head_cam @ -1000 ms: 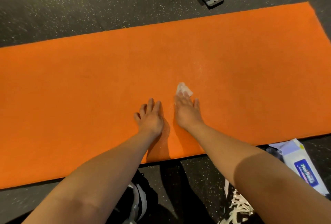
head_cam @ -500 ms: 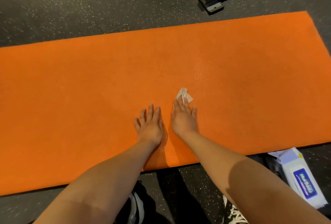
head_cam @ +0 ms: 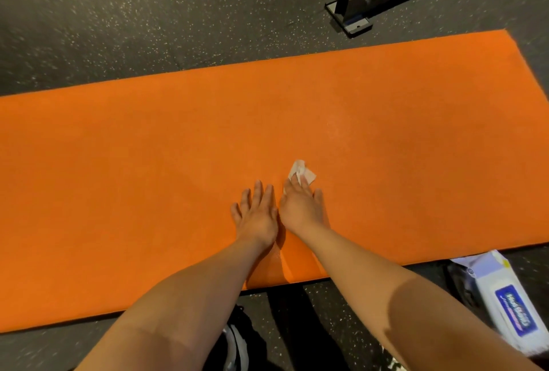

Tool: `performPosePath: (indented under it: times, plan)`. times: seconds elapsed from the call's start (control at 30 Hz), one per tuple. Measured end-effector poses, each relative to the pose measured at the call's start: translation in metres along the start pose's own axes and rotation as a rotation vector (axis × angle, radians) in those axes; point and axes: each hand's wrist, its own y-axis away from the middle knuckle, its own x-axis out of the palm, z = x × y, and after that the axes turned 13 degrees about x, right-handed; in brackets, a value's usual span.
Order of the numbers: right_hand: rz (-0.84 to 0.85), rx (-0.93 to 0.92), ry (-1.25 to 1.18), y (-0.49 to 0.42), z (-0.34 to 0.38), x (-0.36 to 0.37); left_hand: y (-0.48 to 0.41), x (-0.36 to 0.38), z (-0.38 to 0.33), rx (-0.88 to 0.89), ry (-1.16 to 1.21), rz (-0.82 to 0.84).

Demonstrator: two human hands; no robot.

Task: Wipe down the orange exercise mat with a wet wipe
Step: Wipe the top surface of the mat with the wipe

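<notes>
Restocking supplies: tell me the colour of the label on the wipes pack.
Label: blue, with white lettering; head view.

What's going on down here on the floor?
A person is cleaning an orange mat laid out on the dark speckled floor. The right hand presses a small white wipe against the mat with straight fingers, near the mat's middle. The left hand lies flat on the mat right beside it and holds nothing. A pack of wipes sits on the floor just off the mat's near edge, on the person's right.
</notes>
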Motion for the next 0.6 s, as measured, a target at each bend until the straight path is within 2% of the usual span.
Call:
performPosePath:
  times: [0.13,0.23,0.33,0.4,0.5,0.53,0.6]
  plan:
    - [0.046,-0.189,0.063,0.004,-0.003,0.009,-0.001,0.000,0.002,0.008,0.009,-0.002]
    - [-0.029,-0.098,0.126,-0.003,-0.027,0.000,0.001,0.000,0.002,0.018,0.005,-0.014]
    - [-0.077,0.025,0.074,0.000,-0.023,0.001,0.000,-0.001,0.000,0.015,0.009,-0.004]
    - [-0.016,-0.037,0.038,0.008,-0.011,0.008,-0.001,-0.001,0.000,0.012,0.021,-0.003]
    - [0.037,-0.239,0.083,0.014,-0.011,0.017,0.001,-0.001,0.002,0.014,0.043,-0.018]
    - [0.023,-0.264,0.129,0.010,-0.017,0.015,0.001,0.000,0.003,0.015,0.038,-0.023]
    - [-0.023,-0.195,0.176,-0.001,-0.031,0.008,0.001,0.000,0.002,0.016,0.024,-0.013]
